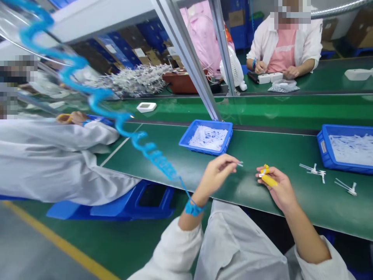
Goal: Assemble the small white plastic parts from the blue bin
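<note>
My left hand (219,172) is closed in a pinch on a thin whitish strip (239,163), whose end sticks out past the fingertips. A blue strap (193,208) with a coiled cord circles that wrist. To its right, my right hand (278,188) wears yellow finger covers (269,180) on thumb and forefinger. Between those two fingers is a small white piece (261,175), its kind too small to tell. Both hands are above the green bench (247,147), apart from each other. Right of them lie several white strip pieces (314,169) with joined ends.
A blue tray (183,144) of white strips stands ahead of my left hand; another blue tray (326,155) stands at right. The coiled blue cord (99,102) crosses the left side. A metal post (192,50) rises ahead. One co-worker (282,46) sits opposite, another (58,155) at left.
</note>
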A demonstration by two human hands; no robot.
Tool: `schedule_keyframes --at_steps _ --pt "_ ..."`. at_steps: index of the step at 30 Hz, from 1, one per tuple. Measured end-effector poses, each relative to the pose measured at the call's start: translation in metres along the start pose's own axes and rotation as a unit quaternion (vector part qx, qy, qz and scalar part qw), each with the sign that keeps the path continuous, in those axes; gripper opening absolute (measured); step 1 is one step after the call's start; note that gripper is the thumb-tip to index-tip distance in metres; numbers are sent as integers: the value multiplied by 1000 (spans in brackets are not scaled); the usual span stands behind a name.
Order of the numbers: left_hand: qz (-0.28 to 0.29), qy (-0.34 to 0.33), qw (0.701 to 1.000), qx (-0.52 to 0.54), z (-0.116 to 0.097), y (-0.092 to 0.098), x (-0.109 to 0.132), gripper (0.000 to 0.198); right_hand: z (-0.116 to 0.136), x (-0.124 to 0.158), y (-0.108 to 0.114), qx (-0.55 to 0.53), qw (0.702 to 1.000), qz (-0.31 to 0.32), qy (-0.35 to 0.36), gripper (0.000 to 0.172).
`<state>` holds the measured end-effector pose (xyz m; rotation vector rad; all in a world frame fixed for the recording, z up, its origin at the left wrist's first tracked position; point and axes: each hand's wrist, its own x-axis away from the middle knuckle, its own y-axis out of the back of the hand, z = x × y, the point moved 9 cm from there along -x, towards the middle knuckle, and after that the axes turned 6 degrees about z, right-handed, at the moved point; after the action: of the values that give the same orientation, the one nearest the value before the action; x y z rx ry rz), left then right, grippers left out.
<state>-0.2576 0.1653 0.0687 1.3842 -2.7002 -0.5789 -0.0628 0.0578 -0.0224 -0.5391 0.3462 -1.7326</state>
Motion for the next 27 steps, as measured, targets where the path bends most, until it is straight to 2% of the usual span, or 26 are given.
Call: schedule_keyframes --at_steps 2,4,6,8,13,19,27 --pt "5 43 997 67 17 -42 13 22 4 0 -2 2 1000 6 23 36" --pt "4 73 990 120 34 -72 18 25 4 0 -1 5 999 2 31 36" --pt "-1 93 982 165 48 -90 19 26 2 -1 3 17 999 -8 30 37" --pt "-5 106 974 202 57 -100 18 25 -2 -2 5 35 999 -11 22 36" --pt "-15 112 965 235 59 -102 19 22 -9 -2 8 65 998 -2 4 35" --pt "-22 105 972 210 56 -93 20 21 -11 -2 8 72 997 -2 -6 32" --pt "-5 77 979 189 49 -90 20 17 -16 -2 9 79 997 -6 -25 35"
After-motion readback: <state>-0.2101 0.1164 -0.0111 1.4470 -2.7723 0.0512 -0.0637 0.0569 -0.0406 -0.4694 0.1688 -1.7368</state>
